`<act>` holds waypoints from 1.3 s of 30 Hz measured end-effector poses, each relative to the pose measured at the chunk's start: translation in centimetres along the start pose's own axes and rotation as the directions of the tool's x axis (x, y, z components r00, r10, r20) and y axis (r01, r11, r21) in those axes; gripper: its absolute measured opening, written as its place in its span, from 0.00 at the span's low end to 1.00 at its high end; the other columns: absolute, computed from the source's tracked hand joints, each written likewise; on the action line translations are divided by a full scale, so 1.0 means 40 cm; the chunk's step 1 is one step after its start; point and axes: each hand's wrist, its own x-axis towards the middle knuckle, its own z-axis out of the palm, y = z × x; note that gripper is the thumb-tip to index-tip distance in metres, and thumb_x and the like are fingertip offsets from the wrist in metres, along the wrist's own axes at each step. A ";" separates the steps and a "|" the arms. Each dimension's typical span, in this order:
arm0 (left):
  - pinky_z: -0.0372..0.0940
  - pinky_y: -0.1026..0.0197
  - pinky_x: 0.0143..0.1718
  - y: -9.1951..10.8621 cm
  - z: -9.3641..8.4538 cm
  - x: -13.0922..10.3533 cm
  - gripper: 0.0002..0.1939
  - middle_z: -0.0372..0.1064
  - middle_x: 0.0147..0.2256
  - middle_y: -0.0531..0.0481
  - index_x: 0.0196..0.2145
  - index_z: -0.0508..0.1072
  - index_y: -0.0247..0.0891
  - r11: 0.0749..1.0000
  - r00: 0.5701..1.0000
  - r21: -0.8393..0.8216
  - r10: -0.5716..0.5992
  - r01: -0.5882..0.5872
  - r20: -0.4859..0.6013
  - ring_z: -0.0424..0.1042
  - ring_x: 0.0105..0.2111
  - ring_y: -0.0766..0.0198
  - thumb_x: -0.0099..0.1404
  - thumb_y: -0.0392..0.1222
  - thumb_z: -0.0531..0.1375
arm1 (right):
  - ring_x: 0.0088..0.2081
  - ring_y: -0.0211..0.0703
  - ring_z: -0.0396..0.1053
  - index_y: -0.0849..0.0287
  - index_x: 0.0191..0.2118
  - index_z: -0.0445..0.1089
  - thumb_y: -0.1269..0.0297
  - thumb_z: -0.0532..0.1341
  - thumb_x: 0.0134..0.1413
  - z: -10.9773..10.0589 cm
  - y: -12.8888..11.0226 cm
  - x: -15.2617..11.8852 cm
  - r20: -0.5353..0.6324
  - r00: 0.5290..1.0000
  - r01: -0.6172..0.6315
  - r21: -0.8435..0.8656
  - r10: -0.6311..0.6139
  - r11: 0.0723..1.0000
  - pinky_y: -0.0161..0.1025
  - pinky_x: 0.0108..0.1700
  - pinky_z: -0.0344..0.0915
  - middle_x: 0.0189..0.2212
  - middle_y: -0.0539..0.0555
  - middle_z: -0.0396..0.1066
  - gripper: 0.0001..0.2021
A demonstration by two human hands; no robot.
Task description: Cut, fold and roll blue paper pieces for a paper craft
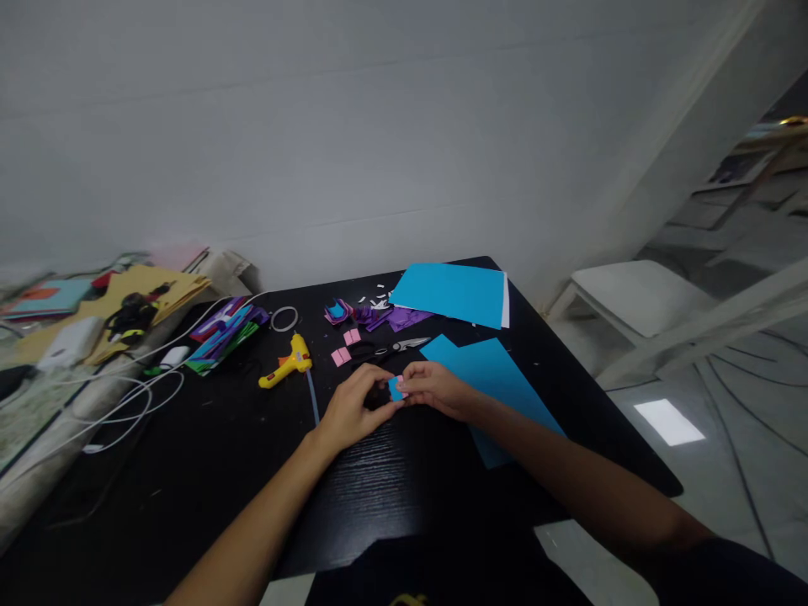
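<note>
Between my two hands, just above the black table, is a small blue and pink paper piece [396,388]. My right hand [435,389] pinches it from the right. The fingertips of my left hand [355,408] close on its left side, with thumb and forefinger curved round it. Beyond the hands lie small pink paper squares [342,357] and scissors [410,344] with dark handles. A blue sheet [498,374] is partly under my right forearm. The yellow glue gun [288,363] rests left of my left hand.
More blue sheets [448,290], purple scraps [407,317] and a ring of tape [284,319] lie at the back of the black table [208,471]. Coloured strips [227,334] and white cables are on the left. A white chair [624,295] stands at the right.
</note>
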 end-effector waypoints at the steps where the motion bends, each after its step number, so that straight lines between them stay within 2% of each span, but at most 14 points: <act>1: 0.69 0.60 0.38 0.000 0.000 0.000 0.15 0.71 0.40 0.47 0.49 0.71 0.40 1.000 1.000 -0.001 -0.001 0.001 -0.001 0.72 0.38 0.62 0.66 0.43 0.66 | 0.33 0.38 0.72 0.63 0.27 0.71 0.62 0.80 0.33 0.000 0.000 0.000 0.003 1.000 -0.002 -0.001 0.002 1.000 0.40 0.41 0.72 0.29 0.51 0.73 0.20; 28: 0.69 0.62 0.35 0.000 0.002 -0.003 0.15 0.70 0.37 0.49 0.48 0.72 0.39 1.000 1.000 -0.014 0.003 -0.003 -0.023 0.72 0.35 0.63 0.65 0.42 0.67 | 0.33 0.39 0.73 0.63 0.29 0.72 0.61 0.80 0.35 -0.009 0.003 0.005 0.020 1.000 -0.003 -0.028 0.003 1.000 0.41 0.43 0.71 0.29 0.50 0.73 0.19; 39: 0.69 0.63 0.33 -0.012 0.010 -0.008 0.17 0.69 0.37 0.49 0.50 0.72 0.40 0.998 0.999 -0.068 0.005 -0.009 -0.053 0.71 0.34 0.64 0.65 0.43 0.67 | 0.35 0.39 0.74 0.63 0.29 0.71 0.60 0.80 0.34 -0.011 0.005 0.002 0.027 1.000 0.012 -0.026 -0.011 1.000 0.41 0.45 0.72 0.31 0.51 0.74 0.21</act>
